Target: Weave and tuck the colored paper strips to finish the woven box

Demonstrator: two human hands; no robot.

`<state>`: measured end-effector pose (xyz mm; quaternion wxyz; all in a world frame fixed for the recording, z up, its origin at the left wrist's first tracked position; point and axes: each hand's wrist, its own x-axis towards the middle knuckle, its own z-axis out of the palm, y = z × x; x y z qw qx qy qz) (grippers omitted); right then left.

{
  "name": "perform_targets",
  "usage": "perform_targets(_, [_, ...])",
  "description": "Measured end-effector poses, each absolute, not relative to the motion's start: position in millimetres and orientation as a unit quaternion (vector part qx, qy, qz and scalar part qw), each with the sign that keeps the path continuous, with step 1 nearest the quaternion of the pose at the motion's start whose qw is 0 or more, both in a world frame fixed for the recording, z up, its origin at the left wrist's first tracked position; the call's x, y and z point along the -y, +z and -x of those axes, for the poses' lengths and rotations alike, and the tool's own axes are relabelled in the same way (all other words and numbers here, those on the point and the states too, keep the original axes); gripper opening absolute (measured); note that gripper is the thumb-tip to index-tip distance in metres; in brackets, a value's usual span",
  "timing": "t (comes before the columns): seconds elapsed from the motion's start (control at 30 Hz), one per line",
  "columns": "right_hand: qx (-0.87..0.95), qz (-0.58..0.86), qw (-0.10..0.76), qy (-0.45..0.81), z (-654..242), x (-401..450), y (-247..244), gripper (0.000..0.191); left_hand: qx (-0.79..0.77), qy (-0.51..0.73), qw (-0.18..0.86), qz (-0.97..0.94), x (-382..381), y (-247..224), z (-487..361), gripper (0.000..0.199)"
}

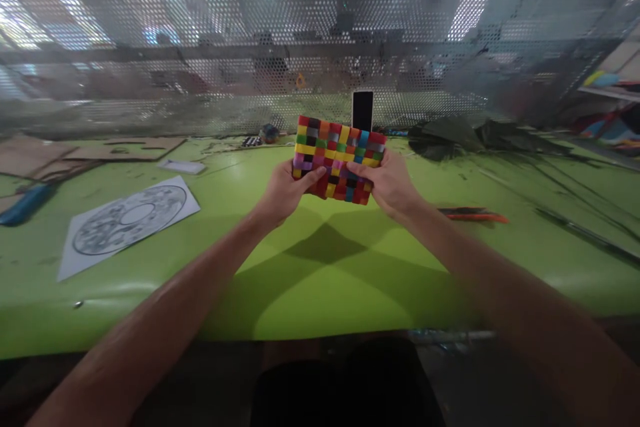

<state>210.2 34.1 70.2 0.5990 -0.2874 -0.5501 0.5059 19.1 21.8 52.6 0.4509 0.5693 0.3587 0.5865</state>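
Observation:
A multicoloured woven pouch (340, 153), made of red, yellow, black, green and blue strips, is held up over the green table (320, 293). My left hand (287, 193) grips its lower left corner, the thumb lying across the front. On the opposite side my right hand (393, 180) pinches the right edge, its thumb also on the front face. The pouch tilts slightly down to the right. Fingers behind it are hidden. Just beyond its top edge a dark phone-like slab (363, 110) stands upright.
To the left lie a paper with a printed ring design (130, 217), cardboard pieces (125, 149) and a blue-handled tool (27, 205). Orange and black strips (475, 215) rest at the right, near dark leaves (445, 137) and a long thin rod (585, 233). A perforated metal screen (320, 27) closes the back.

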Motion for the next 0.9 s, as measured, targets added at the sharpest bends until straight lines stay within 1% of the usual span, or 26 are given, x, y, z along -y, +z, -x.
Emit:
perform_targets(0.13, [0.586, 0.323, 0.589, 0.453, -215, -37, 70, 0.046, -0.368, 0.597, 0.449, -0.553, -24, 52, -17, 0.039])
perform_targets(0.2, [0.607, 0.336, 0.566, 0.444, -221, -39, 72, 0.043, -0.374, 0.604, 0.458, -0.535, -27, 52, -15, 0.040])
perform_targets(0.3, [0.612, 0.330, 0.513, 0.502, -228, -46, 75, 0.037, -0.377, 0.617, 0.463, -0.514, -30, 51, -12, 0.040])
perform_targets(0.37, [0.604, 0.327, 0.498, 0.529, -231, -48, 75, 0.035, -0.377, 0.619, 0.471, -0.503, -32, 50, -12, 0.041])
perform_targets(0.47, [0.595, 0.333, 0.524, 0.510, -230, -48, 74, 0.037, -0.378, 0.614, 0.478, -0.502, -32, 47, -14, 0.041])
perform_targets(0.6, [0.589, 0.346, 0.549, 0.482, -228, -45, 72, 0.044, -0.383, 0.607, 0.460, -0.523, -31, 44, -15, 0.041])
perform_targets(0.73, [0.579, 0.369, 0.568, 0.453, -226, -45, 70, 0.044, -0.395, 0.598, 0.443, -0.539, -30, 44, -13, 0.039])
perform_targets(0.9, [0.575, 0.387, 0.571, 0.441, -221, -39, 70, 0.043, -0.401, 0.570, 0.479, -0.533, -31, 46, -8, 0.041])
